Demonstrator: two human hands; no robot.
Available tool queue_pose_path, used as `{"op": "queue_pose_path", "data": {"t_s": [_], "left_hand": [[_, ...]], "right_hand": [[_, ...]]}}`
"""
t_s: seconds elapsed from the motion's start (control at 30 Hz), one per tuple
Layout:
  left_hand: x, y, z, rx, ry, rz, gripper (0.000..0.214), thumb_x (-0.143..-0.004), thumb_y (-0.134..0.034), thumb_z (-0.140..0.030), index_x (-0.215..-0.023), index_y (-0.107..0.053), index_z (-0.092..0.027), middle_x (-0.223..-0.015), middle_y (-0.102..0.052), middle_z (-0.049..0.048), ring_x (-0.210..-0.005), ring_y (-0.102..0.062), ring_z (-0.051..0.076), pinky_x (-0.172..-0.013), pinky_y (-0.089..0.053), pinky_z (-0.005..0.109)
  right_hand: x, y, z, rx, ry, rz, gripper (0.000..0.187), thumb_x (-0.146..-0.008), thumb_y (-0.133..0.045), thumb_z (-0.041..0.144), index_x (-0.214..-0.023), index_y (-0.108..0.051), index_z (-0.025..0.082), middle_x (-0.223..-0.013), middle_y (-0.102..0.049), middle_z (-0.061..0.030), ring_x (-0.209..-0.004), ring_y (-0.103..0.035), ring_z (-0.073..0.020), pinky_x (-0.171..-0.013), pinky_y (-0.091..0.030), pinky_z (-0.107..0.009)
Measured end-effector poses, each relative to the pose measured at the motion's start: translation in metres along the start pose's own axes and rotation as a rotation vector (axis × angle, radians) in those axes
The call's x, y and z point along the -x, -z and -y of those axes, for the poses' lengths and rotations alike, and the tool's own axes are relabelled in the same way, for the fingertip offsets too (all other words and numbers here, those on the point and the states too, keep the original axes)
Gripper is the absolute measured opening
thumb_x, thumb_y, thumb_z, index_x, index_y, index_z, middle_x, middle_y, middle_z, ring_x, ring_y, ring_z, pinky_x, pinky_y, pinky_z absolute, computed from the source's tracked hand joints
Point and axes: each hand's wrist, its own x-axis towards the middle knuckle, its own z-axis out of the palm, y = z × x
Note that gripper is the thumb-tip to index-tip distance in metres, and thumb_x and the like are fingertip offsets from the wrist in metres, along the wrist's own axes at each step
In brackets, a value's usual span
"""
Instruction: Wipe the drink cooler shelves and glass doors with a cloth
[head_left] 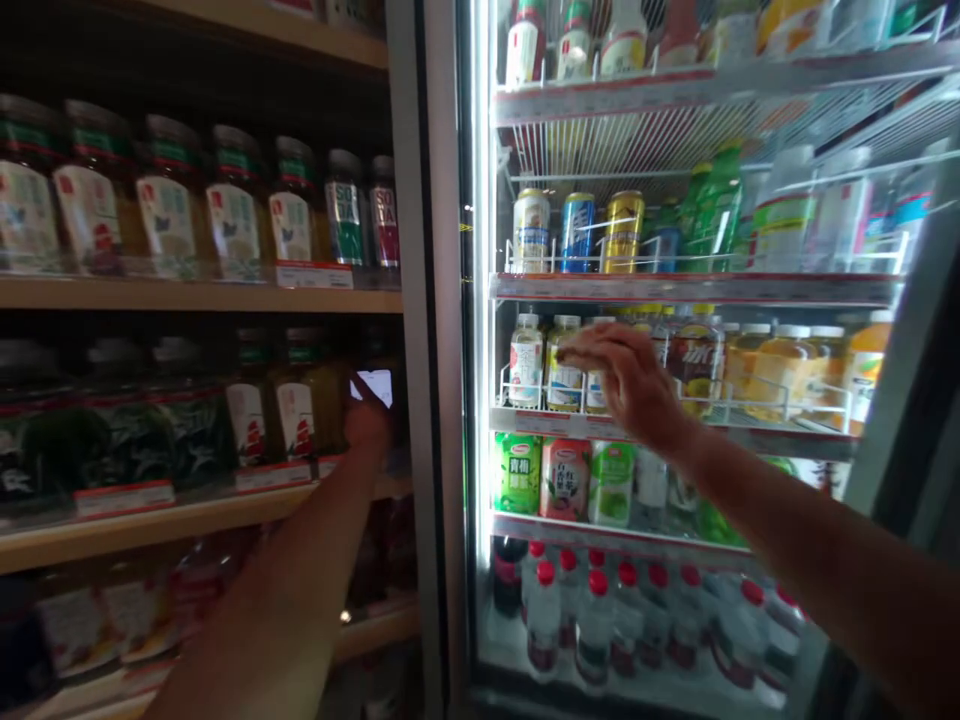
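Wooden shelves (187,296) beside lit fridge (480,300)

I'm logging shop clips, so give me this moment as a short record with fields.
place: wooden shelves of jars beside an open lit drinks fridge
left hand: holds a phone, screen lit, before the jar shelves
right hand: fingers spread at the small bottles on the third fridge shelf; no grasp visible
below: red-capped bottles
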Motion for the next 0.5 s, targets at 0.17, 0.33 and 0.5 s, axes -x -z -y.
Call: {"op": "queue_pose_path", "data": {"t_s": [0.17, 0.33, 0.5], "left_hand": [[0.004, 0.02, 0.005, -0.056, -0.063, 0.011, 0.082, -0.097, -0.051, -0.034, -0.157, -0.008, 0.001, -0.131, -0.057, 0.0322, -0.116, -0.064, 0.042, -0.095, -0.054, 0.05], [-0.001, 0.032, 0.006, -0.077, -0.071, 0.103, 0.08, -0.09, -0.056, -0.019, -0.156, -0.014, 0.001, -0.124, -0.063, 0.03, -0.117, -0.064, 0.041, -0.096, -0.053, 0.048], [-0.008, 0.031, -0.001, -0.003, -0.039, 0.089, 0.085, -0.078, -0.058, -0.005, -0.152, -0.019, 0.008, -0.119, -0.065, 0.0338, -0.112, -0.067, 0.042, -0.09, -0.055, 0.05]], "right_hand": [[-0.02, -0.002, -0.012, 0.195, -0.057, 0.135, 0.042, -0.097, -0.048, 0.015, -0.137, -0.054, 0.027, -0.136, -0.061, -0.0099, -0.139, -0.048, -0.0298, -0.117, -0.04, -0.053], [0.001, 0.0, -0.003, 0.244, -0.081, 0.263, 0.058, -0.098, -0.047, 0.024, -0.155, -0.035, 0.025, -0.155, -0.047, -0.0091, -0.15, -0.033, -0.0301, -0.123, -0.03, -0.055], [0.009, 0.007, -0.009, 0.21, -0.01, 0.323, 0.061, -0.099, -0.045, 0.021, -0.158, -0.031, 0.029, -0.154, -0.049, -0.0046, -0.151, -0.033, -0.0256, -0.124, -0.031, -0.05]]}}
